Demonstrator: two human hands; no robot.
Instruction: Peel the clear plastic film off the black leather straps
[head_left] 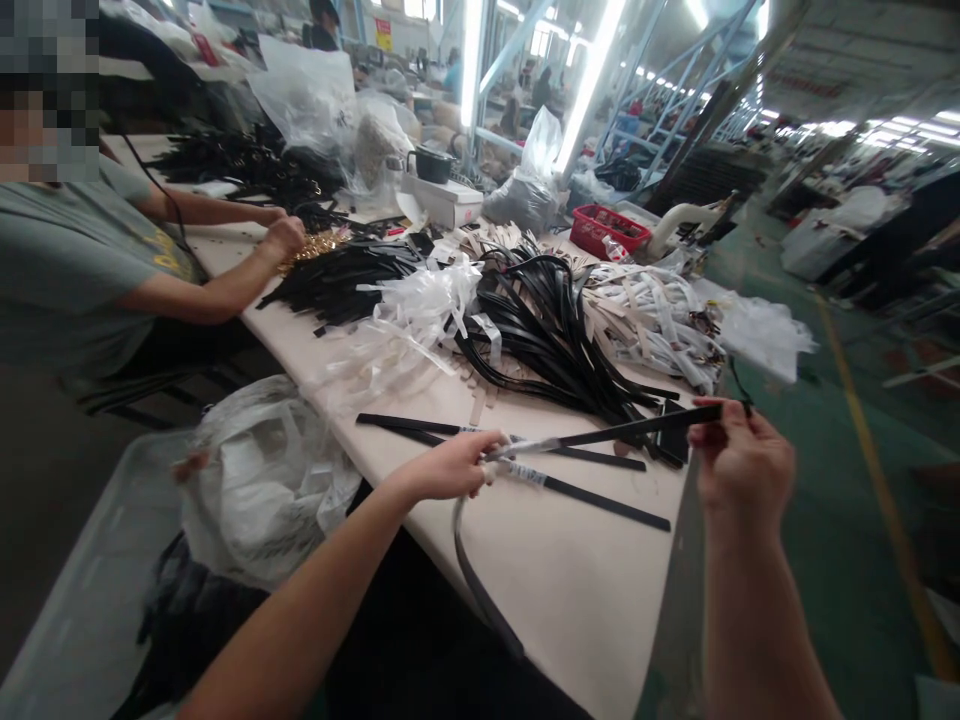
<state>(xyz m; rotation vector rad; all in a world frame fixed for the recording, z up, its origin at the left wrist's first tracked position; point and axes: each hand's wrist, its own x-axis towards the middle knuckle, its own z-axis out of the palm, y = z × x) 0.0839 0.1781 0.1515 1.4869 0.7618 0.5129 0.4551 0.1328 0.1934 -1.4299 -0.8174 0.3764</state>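
Note:
A black strap (622,428) is stretched between my two hands above the table. My left hand (456,465) pinches it where a pale wrap surrounds it, and its loose end hangs down past the table's front edge. At the right, the fingers of my right hand (739,450) are closed round the strap's other end. Beneath the held strap, black strips (607,503) with printed pale bands lie on the table. Behind them is a large heap of long black straps (540,340).
Clear plastic strips (420,310) and white and beige strips (645,310) cover the table (577,590) further back, near a red basket (609,230). At the left sits a person (82,270) handling gold-coloured pieces. A plastic bag (262,470) rests on a bin beside the table.

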